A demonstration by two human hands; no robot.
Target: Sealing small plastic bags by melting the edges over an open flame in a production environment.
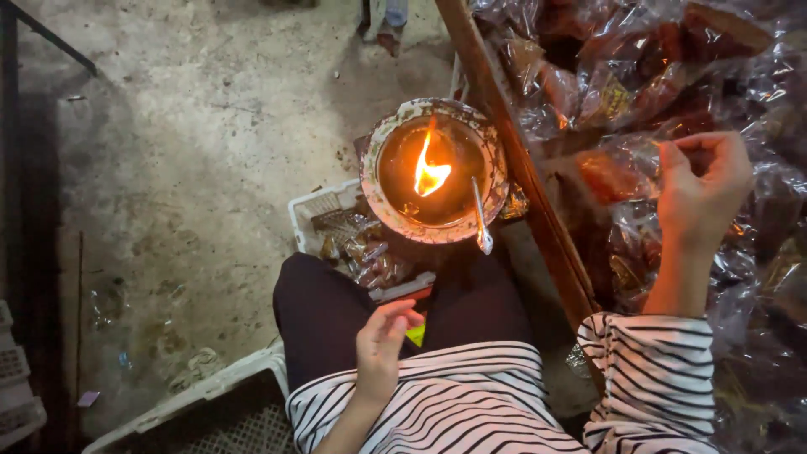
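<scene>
Nearby, flame burns in bowl.

A long-sleeved top with narrow black and white horizontal stripes is worn, its right sleeve ending in a loose striped cuff at the forearm. Plain black trousers are worn over the legs. Both hands are left bare.

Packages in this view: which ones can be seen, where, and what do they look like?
Clear plastic packets: heaped at right beyond the wooden plank, crinkly, red-brown contents; right hand reaches over them.
Small packets: in the white crate below the flame bowl, shiny brownish.
</scene>
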